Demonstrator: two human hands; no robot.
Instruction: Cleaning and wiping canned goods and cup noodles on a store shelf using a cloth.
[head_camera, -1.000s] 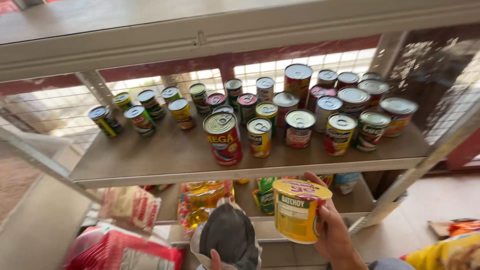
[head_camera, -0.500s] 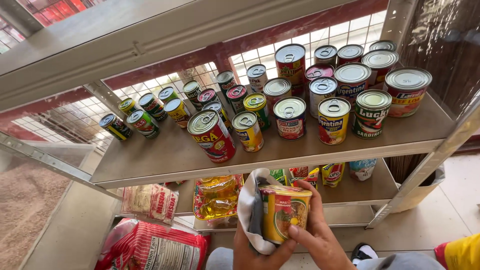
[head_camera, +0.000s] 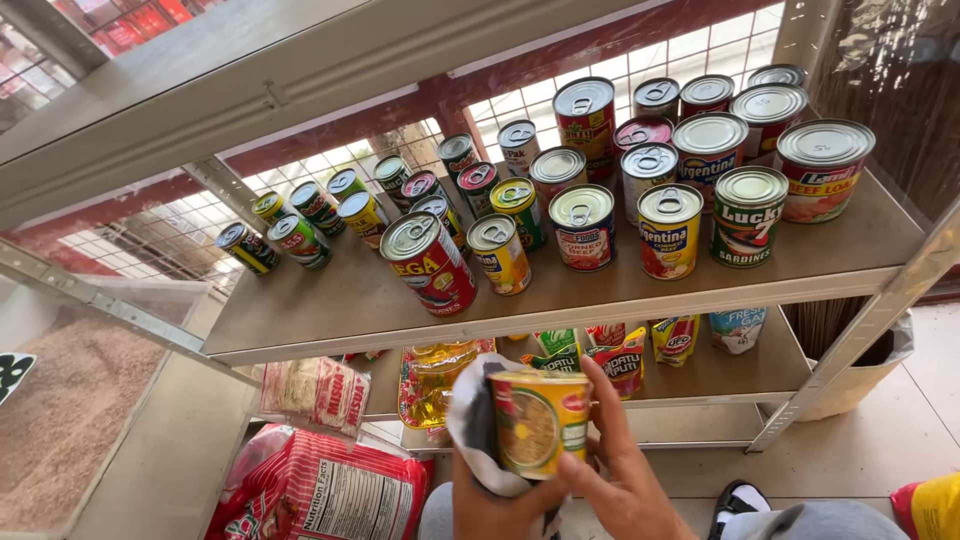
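Below the shelf (head_camera: 600, 295) of tins, both hands closed on the yellow cup (head_camera: 540, 422): right hand (head_camera: 610, 470) gripping, left hand (head_camera: 490, 500) apparently now wiping with a cloth (head_camera: 475, 425), brought up since a second earlier.

Both hands raised close together just below the shelf edge (head_camera: 560, 310), right hand (head_camera: 615, 470) curled with fingers spread upward and thumb pressed in, left hand (head_camera: 495, 510) low beside it, grip closed, knuckles mostly hidden.
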